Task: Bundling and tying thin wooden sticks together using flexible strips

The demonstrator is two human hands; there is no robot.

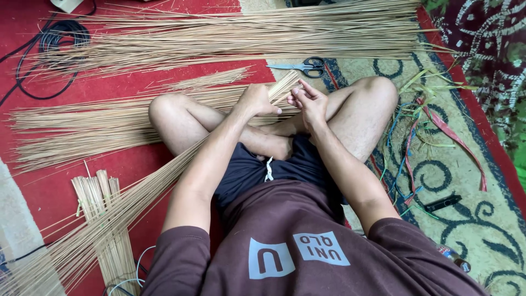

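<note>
**Both hands working the end of a long stick bundle**

The red floor mat (137, 159) is lying under most of the scene, with a patterned carpet (466, 208) adjoining it on the person's right. Loose thin sticks are lying spread across the top in a wide heap (230, 33), and a second spread (82, 126) is lying beyond the left knee. A long bundle of sticks (109, 219) is running diagonally from the lower left corner up across the left leg to the hands. A shorter tied bundle (104, 219) is lying on the mat beneath it. The left hand (255, 101) is closing around the bundle's upper end, gripping it. The right hand (308, 101) is sitting just beside that end, fingers curled; whether it is pinching anything cannot be told. Coloured strips (433, 126) are lying scattered on the carpet. Scissors (304, 66) are resting near the far heap.
</note>
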